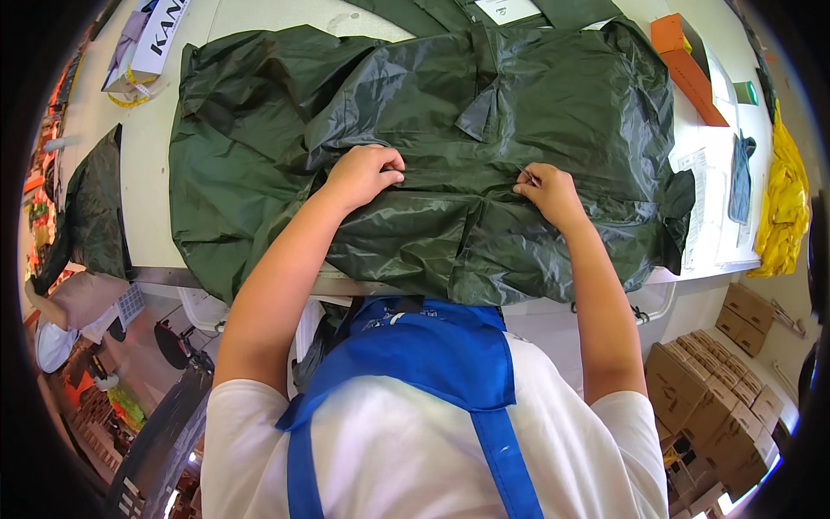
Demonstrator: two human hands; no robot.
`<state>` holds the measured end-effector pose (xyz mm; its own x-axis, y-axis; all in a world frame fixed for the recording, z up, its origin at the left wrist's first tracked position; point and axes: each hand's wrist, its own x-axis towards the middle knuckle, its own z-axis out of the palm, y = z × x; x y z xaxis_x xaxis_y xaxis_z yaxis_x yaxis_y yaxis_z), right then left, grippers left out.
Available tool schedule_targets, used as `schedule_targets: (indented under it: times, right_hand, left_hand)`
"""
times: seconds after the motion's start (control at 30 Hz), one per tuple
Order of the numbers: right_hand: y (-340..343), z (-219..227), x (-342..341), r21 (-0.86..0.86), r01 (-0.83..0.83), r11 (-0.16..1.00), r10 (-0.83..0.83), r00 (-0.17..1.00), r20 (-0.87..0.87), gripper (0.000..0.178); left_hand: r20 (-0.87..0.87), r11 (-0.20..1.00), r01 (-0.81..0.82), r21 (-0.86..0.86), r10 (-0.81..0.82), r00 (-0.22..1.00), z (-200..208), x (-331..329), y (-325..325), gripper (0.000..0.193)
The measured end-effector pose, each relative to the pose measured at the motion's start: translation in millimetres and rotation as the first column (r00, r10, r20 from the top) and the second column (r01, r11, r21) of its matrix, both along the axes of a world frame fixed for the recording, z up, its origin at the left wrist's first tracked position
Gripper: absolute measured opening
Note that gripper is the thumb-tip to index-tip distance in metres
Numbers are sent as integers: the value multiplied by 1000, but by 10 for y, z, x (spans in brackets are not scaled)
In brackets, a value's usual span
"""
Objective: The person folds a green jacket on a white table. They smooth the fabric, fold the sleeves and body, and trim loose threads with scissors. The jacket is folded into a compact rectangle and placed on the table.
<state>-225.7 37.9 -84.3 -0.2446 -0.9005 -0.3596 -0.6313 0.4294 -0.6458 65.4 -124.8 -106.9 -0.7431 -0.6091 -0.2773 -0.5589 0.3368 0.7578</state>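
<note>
A dark green, shiny waterproof garment (571, 112) lies spread and creased across the white table, its near edge hanging over the front. Left of the middle, my left hand (367, 173) has its fingers pinched on a horizontal fold of this garment. To the right, my right hand (549, 192) is closed at the same fold, fingertips together. A thin dark thing shows at those fingertips, too small to name. Between and above both hands, a loose pointed flap (478, 114) of the garment sticks out.
More green fabric (406, 13) with a white card lies at the far edge. A white box (156, 39) and yellow tape measure (131, 98) sit far left; an orange box (683, 65) and yellow fabric (781, 199) are right. Cardboard boxes (713, 398) stack lower right. Another person sits far left.
</note>
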Motion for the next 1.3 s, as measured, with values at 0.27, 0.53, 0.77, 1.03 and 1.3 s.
schedule_targets:
  times: [0.27,0.53,0.77,1.03,1.3]
  right_hand:
    - [-109,-66,-94,97,70,993,-73,997,27,21]
    - [-255,-15,-161,171,-66,983,67,998,1,22]
    - [-59,33,-497,173,-7,985,39,983,-181,19]
    - [-246,646,667,-263,-47,964,2,985,-170,23]
    - [-287,691,1806,-562,-556,612,581,798,-157,39]
  left_hand:
    - [90,994,-69,82,61,994,4,-160,-103,15]
    - [235,1000,5,3,-5,972,78,-138,-169,18]
    - [487,964,-13,-264,145,861,473,923,42,17]
    - [18,998,-59,3,59,998,896,998,559,18]
    - [102,169,-266,949,633,767,515,852,591,30]
